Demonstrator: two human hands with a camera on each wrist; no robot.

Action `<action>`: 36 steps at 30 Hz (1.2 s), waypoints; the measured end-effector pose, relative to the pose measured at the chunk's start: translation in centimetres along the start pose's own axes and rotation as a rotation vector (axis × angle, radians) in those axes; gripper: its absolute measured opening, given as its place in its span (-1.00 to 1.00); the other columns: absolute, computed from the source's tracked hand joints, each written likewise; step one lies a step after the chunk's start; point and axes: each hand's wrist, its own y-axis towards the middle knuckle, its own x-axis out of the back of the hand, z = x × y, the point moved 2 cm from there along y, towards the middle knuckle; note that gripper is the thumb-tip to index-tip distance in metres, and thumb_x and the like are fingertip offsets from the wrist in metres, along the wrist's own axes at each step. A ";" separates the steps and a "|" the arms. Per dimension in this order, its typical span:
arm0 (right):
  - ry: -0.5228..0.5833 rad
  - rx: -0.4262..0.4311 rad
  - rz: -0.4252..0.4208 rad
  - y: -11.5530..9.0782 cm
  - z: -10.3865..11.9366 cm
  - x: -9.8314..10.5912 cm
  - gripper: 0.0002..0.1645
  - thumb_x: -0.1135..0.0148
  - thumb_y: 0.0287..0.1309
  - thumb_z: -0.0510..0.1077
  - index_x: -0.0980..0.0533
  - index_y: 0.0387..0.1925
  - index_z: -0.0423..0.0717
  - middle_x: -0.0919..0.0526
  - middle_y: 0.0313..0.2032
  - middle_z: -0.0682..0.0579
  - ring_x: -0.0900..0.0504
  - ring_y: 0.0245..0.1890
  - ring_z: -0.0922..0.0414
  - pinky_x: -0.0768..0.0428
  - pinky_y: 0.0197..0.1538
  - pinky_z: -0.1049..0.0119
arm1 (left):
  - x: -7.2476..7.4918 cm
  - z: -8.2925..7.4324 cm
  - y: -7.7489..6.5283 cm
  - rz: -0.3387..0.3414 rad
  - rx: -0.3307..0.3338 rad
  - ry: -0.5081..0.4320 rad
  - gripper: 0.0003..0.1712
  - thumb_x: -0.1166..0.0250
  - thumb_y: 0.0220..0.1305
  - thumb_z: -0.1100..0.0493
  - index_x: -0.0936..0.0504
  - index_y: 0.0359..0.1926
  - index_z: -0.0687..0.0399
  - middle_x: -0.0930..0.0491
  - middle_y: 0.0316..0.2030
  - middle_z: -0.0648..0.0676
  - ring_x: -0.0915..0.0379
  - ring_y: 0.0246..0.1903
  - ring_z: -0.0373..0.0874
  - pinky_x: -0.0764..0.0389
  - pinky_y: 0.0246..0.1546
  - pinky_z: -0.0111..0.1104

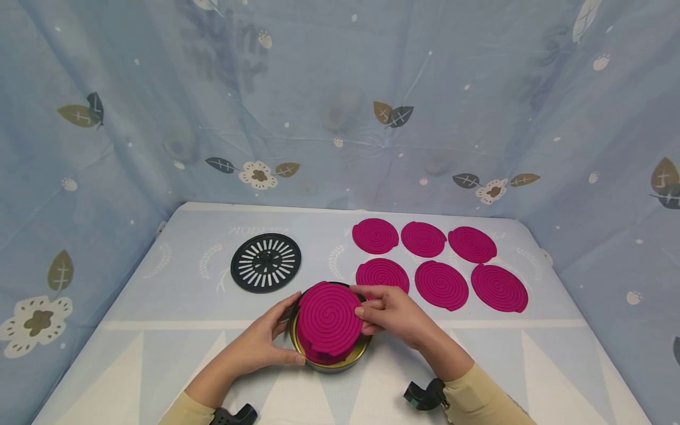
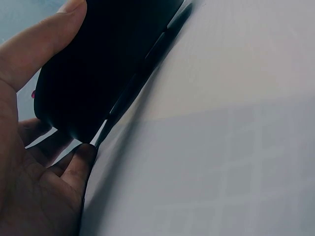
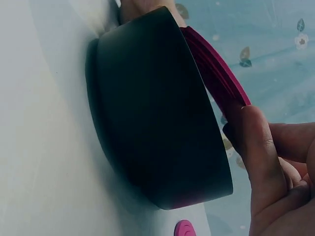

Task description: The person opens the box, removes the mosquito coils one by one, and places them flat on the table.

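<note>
A round tin (image 1: 330, 370) with a dark outer wall and gold inside stands on the table before me. My left hand (image 1: 261, 347) grips its left side, thumb near the front and fingers farther back; the left wrist view shows them around the dark wall (image 2: 106, 64). Magenta mosquito coils fill much of the tin. With thumb and fingers, my right hand (image 1: 397, 314) pinches the right edge of the top coil (image 1: 328, 320). In the right wrist view this coil (image 3: 219, 71) slants above the tin's rim, the fingertips at its edge.
Several magenta coils lie flat in two rows at the back right, among them one near coil (image 1: 441, 285) and one far coil (image 1: 375, 236). A black slotted disc (image 1: 265, 263) lies at the back left. Patterned blue cloth (image 1: 340, 130) rises behind the table.
</note>
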 end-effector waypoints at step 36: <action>0.063 0.028 -0.128 -3.4 -1.5 4.2 -0.30 -0.34 0.24 -0.20 -0.36 0.38 -0.14 -0.66 -0.39 -0.10 -0.67 -0.47 0.13 -0.79 -0.21 0.15 | -0.1 -0.2 0.0 0.009 0.019 -0.016 0.45 -0.73 -0.33 0.00 -0.03 0.56 -0.02 -0.18 0.43 -0.05 -0.10 0.40 -0.21 -0.29 0.35 -0.46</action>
